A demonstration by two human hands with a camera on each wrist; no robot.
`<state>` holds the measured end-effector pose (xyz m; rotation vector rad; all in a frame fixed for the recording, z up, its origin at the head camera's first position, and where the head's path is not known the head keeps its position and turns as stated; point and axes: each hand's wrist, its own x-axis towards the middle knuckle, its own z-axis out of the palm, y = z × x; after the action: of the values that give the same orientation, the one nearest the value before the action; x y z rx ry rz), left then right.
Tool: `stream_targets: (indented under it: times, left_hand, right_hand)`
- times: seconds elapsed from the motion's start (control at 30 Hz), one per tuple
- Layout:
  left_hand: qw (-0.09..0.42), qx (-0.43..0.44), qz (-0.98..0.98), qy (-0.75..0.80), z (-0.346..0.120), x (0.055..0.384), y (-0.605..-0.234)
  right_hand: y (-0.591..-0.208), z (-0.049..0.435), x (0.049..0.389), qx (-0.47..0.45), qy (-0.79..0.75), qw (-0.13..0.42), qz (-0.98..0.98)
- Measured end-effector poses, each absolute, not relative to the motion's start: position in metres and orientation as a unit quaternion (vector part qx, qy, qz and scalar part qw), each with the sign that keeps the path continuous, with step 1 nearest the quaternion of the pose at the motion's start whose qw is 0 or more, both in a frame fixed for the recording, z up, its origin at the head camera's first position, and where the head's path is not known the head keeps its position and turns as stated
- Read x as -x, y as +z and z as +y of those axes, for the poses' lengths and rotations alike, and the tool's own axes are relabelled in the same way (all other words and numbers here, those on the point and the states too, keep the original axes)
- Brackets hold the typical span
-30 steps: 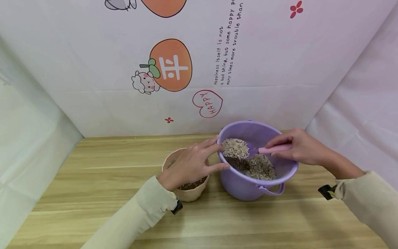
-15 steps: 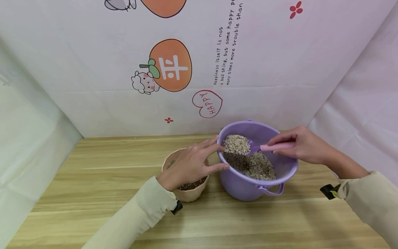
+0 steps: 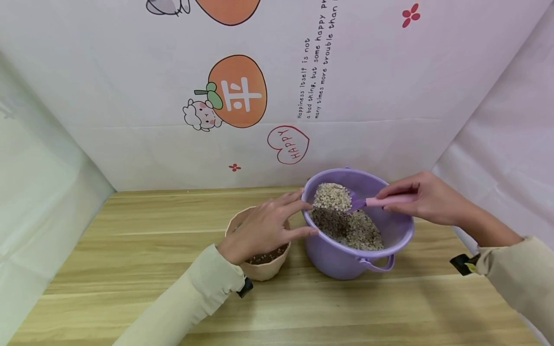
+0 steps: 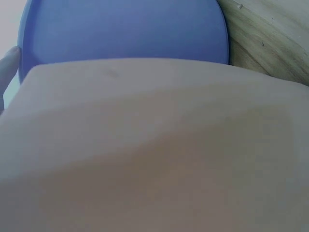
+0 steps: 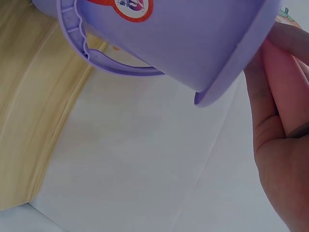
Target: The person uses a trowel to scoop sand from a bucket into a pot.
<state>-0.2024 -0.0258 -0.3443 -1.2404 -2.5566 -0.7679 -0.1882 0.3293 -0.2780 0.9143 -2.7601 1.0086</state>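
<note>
My right hand (image 3: 434, 199) grips the pink handle of a small purple trowel (image 3: 391, 200), held over the right part of a purple bucket (image 3: 335, 262). Pale, coarse grains (image 3: 332, 197) are heaped on its blade, above more of the same granular mix (image 3: 363, 230) inside. In the right wrist view, fingers wrap the pink handle (image 5: 287, 89) beside the bucket's rim. My left hand (image 3: 261, 230) reaches across a beige faceted pot (image 3: 266, 273), its extended fingers and thumb resting on the bucket's left rim. The left forearm and hand hide much of the pot's opening; dark soil shows below.
Both containers stand on a wood-grain table (image 3: 143, 269). A white printed sheet (image 3: 368, 86) rises close behind the bucket, and white cloth (image 3: 510, 139) hangs at the right side. The bucket's carrying handle (image 3: 383, 264) hangs at its front right.
My right hand has shifted a little up and to the right in the head view, bringing the loaded trowel with it. My left hand stays on the bucket's rim.
</note>
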Motion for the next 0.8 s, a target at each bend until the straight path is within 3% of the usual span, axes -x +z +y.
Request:
stream_targets:
  times: [0.37,0.8]
  left_hand:
    - [0.127,0.442,-0.854,-0.242,-0.03,0.202,-0.342]
    - [0.113,0.417,-0.863,-0.261,-0.044,0.202,-0.338]
  right_hand:
    - [-0.269,0.332,0.185,-0.306,0.342,0.043,-0.887]
    - [-0.259,0.331,0.182,-0.302,0.347,0.038,-0.887]
